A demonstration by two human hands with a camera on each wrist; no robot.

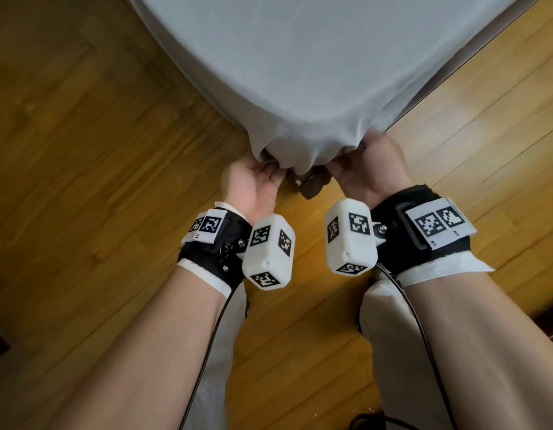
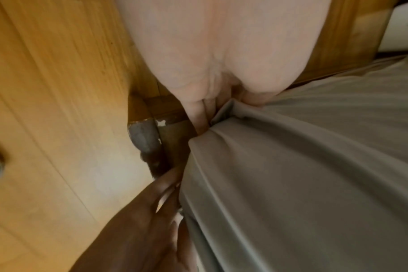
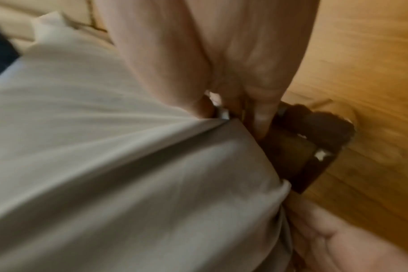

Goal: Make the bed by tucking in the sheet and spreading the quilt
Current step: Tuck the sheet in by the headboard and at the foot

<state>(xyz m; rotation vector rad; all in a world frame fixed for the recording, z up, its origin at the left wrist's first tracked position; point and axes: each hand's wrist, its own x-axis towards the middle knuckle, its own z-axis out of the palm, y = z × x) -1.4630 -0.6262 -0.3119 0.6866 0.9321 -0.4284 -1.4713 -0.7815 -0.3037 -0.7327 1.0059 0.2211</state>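
A light grey sheet (image 1: pixel 300 72) covers the bed corner that points toward me, and its edge hangs gathered at the tip. My left hand (image 1: pixel 256 178) is palm-up at the left of that tip; its fingers (image 2: pixel 198 114) go under the sheet (image 2: pixel 291 165) and pinch a fold. On the right side my right hand (image 1: pixel 362 162) grips the edge, fingers (image 3: pixel 261 114) tucked behind the sheet (image 3: pixel 105 147). Both sets of fingertips are hidden by cloth. The dark wooden bed leg (image 1: pixel 312 184) shows between the hands. No quilt is in view.
Wooden plank floor (image 1: pixel 98 135) surrounds the corner on both sides. My legs in white trousers (image 1: pixel 393 336) stand close below the hands, with cables (image 1: pixel 206 336) running down from the wrist cameras. A white piece of furniture (image 2: pixel 401 27) stands beyond the bed.
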